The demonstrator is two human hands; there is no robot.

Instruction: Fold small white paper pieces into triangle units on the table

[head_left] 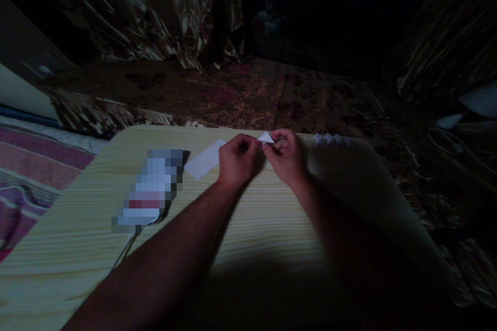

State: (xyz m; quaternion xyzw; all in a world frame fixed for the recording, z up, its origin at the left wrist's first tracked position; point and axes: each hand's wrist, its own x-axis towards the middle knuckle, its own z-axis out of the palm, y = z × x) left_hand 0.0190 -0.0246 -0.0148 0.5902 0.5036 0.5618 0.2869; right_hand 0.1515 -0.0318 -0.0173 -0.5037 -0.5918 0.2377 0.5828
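Observation:
A small folded piece of white paper (266, 137), with a pointed top, is held just above the far part of the table. My left hand (237, 159) pinches its left side between thumb and fingers. On its right side my right hand (285, 154) grips it, thumb below and fingers curled behind. Left of my left hand lies a flat strip of white paper (205, 160), partly covered by that hand. Several small folded paper pieces (332, 140) sit in a row to the right of my right hand, near the far edge.
The pale wooden table (248, 248) carries a blurred-out phone-like device (149, 186) at left, with a white cable (123, 251) running toward me. Striped bedding (33, 165) lies beyond the left edge. Patterned fabric (233, 88) covers a ledge behind; a white lamp (479, 103) stands far right.

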